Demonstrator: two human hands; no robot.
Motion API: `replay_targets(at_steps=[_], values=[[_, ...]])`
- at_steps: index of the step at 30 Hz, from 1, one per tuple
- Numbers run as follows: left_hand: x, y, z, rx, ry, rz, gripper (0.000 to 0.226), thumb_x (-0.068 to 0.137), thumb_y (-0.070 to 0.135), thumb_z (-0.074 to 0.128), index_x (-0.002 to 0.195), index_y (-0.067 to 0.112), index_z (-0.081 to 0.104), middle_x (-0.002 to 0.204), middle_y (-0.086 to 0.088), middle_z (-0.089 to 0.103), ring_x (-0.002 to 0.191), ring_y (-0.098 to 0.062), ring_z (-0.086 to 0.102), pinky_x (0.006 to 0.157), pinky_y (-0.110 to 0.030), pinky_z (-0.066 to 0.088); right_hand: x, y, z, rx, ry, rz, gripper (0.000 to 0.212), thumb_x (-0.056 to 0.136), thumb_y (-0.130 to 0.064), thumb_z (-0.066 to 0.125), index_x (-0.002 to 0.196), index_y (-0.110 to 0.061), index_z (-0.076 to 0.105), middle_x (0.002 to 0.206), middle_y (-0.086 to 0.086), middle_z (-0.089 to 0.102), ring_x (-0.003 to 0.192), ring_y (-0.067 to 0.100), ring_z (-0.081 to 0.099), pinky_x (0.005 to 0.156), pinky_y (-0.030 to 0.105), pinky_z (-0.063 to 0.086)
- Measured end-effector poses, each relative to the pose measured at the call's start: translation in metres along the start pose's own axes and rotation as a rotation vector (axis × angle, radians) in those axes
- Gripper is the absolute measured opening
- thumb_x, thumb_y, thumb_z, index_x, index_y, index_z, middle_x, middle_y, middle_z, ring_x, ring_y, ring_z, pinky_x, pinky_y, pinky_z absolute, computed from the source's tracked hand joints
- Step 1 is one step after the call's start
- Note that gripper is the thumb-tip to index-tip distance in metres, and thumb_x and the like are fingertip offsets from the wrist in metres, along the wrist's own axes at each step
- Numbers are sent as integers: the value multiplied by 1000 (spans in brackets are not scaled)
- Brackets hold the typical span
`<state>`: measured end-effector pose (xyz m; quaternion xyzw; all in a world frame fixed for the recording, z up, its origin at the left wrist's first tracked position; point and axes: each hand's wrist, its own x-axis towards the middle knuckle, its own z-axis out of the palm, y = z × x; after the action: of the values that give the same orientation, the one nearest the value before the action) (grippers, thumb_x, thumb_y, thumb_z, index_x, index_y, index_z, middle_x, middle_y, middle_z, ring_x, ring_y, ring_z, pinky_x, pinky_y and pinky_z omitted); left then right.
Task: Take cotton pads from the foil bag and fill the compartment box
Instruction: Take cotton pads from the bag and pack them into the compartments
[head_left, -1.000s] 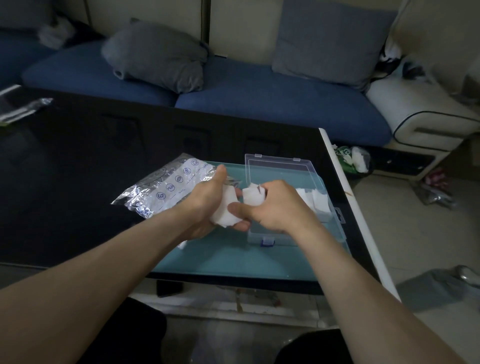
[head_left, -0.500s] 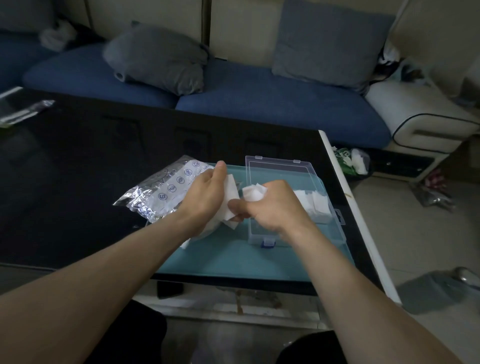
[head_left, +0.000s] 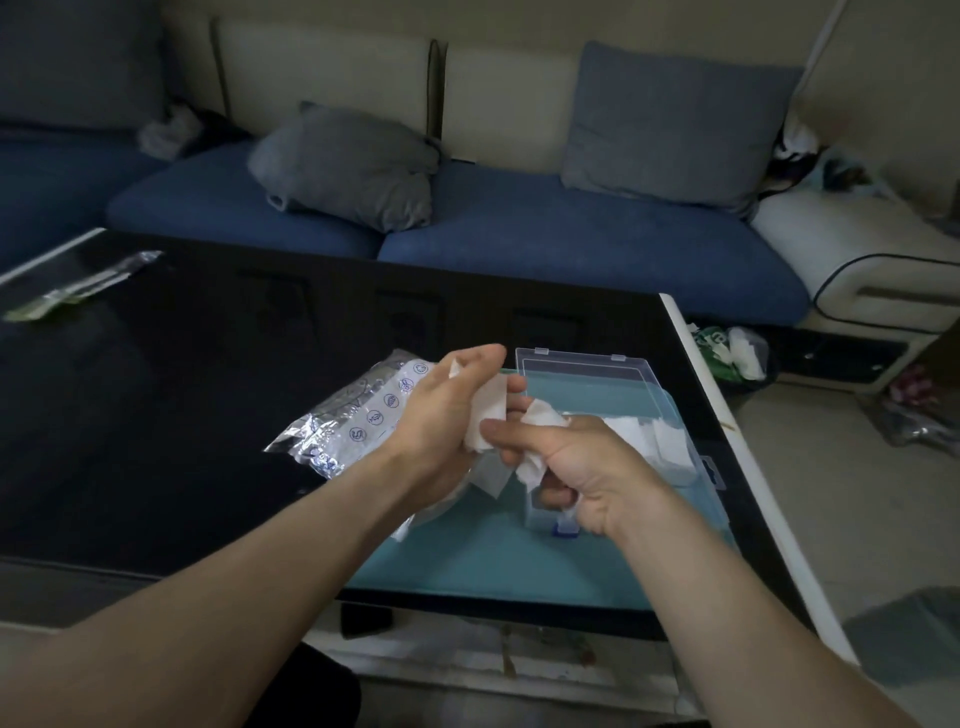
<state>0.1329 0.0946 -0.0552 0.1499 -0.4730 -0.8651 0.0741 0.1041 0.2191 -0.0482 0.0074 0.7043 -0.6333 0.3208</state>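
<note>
The silver foil bag (head_left: 358, 415) with blue printing lies on the dark table, left of my hands. My left hand (head_left: 441, 415) holds a stack of white cotton pads (head_left: 488, 410) above the teal mat (head_left: 467, 561). My right hand (head_left: 582, 467) pinches a few crumpled pads (head_left: 540, 415) right beside that stack, over the near left part of the clear compartment box (head_left: 639, 379). The box's lid stands open at the back. More white pads (head_left: 654, 441) lie inside the box on the right. Its near compartments are hidden by my right hand.
The black glass table (head_left: 182, 415) ends in a white edge on the right. A clear plastic wrapper (head_left: 78, 286) lies at the table's far left. A blue sofa with grey cushions (head_left: 348, 166) stands behind. Bags lie on the floor at the right.
My left hand has lifted and opened out, showing the pad stack. My right hand has drawn a few pads slightly away toward the box.
</note>
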Motion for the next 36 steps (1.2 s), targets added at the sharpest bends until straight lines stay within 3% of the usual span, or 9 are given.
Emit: replay_targets(at_steps=[4, 7, 13, 17, 20, 24, 27, 32, 36], values=[[1, -2, -5, -3, -38, 13, 23, 103, 9, 44, 119, 9, 61, 86, -13, 67, 68, -22, 65, 55, -34, 55, -1, -3, -6, -236, 157, -137, 27, 69, -37, 91, 77, -19, 72, 56, -7, 66, 38, -1, 51, 39, 16, 34], [6, 0, -8, -72, 16, -15, 19, 103, 12, 47, 115, 8, 61, 75, -9, 58, 63, -20, 57, 58, -34, 56, 1, -8, -15, -31, 232, -229, 39, 63, -46, 88, 72, -13, 69, 58, -5, 66, 42, 5, 51, 38, 18, 35], [4, -4, -11, 102, -138, -132, 23, 97, 30, 57, 88, 9, 57, 89, -15, 57, 57, -17, 50, 44, -24, 40, 0, -15, -30, 220, -60, -120, 36, 68, -39, 80, 86, -10, 68, 91, 10, 76, 50, 6, 41, 42, 17, 37], [-1, -8, -12, 260, -252, -62, 43, 87, 45, 67, 100, 5, 60, 89, -10, 60, 58, -18, 48, 44, -23, 34, -1, -13, -30, -89, 57, -97, 70, 48, -74, 72, 81, -13, 69, 67, 5, 60, 44, 7, 33, 45, 21, 25], [-1, -12, -15, 374, -293, -1, 52, 78, 37, 79, 108, -1, 61, 77, -11, 61, 56, -21, 47, 46, -24, 35, -3, -9, -27, -210, 36, -85, 79, 41, -84, 60, 81, -18, 75, 49, -5, 40, 41, 7, 28, 43, 20, 20], [-3, -15, -14, 614, -285, 80, 31, 78, 28, 84, 96, 9, 69, 64, -14, 60, 57, -23, 48, 50, -27, 40, 0, -6, -24, -188, 16, -58, 72, 42, -82, 62, 70, -15, 68, 51, -4, 43, 42, 7, 33, 41, 18, 25], [-3, -15, -8, 632, -138, 136, 12, 86, 16, 76, 85, 11, 66, 54, -10, 58, 44, -18, 46, 45, -25, 37, 8, -2, -26, -65, -55, -55, 80, 45, -76, 71, 86, -8, 68, 59, 0, 47, 49, 7, 36, 43, 16, 29], [6, -14, -11, 472, 47, 89, 13, 88, 5, 68, 81, 9, 58, 55, -12, 54, 45, -21, 48, 40, -23, 31, 12, -7, -41, 271, -222, -24, 25, 81, -20, 74, 99, -5, 65, 70, 1, 64, 51, 5, 40, 39, 13, 29], [8, -11, -13, 427, 49, 58, 10, 94, 11, 63, 92, 3, 56, 57, -11, 59, 43, -17, 52, 41, -26, 33, 15, -3, -47, -32, -14, -120, 19, 85, -16, 78, 99, -8, 68, 67, -2, 64, 42, 5, 32, 37, 17, 25]])
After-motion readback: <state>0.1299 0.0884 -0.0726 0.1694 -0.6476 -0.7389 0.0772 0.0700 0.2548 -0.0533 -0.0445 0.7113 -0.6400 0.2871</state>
